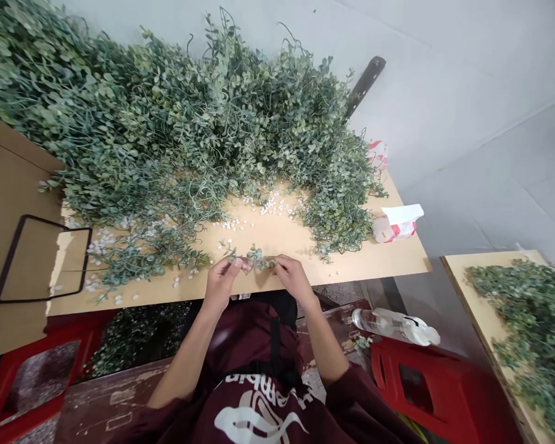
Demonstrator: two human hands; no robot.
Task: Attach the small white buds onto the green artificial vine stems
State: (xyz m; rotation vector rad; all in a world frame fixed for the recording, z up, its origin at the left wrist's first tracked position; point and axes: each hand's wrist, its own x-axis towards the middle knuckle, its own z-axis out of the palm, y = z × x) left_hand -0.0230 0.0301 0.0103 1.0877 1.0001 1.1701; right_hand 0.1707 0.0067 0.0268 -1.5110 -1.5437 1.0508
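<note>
A short sprig of greenery [255, 254] with small round leaves is stretched between my hands, just above the table's front edge. My left hand [222, 277] pinches its left end between thumb and fingers. At the other end, the fingers of my right hand [292, 275] are closed on the stem. A large heap of the same leafy sprigs [203, 117] covers the back and left of the table [268, 229]. Small white pieces [272, 203] lie scattered on the wood in front of the heap and at the left.
A cardboard box [13, 179] and a black wire frame [41, 299] stand at the left. A red-and-white tissue pack [395, 225] sits at the table's right end. Lower right are a clear bottle [393, 325], a red stool [425, 382] and another table [457, 271] with greenery.
</note>
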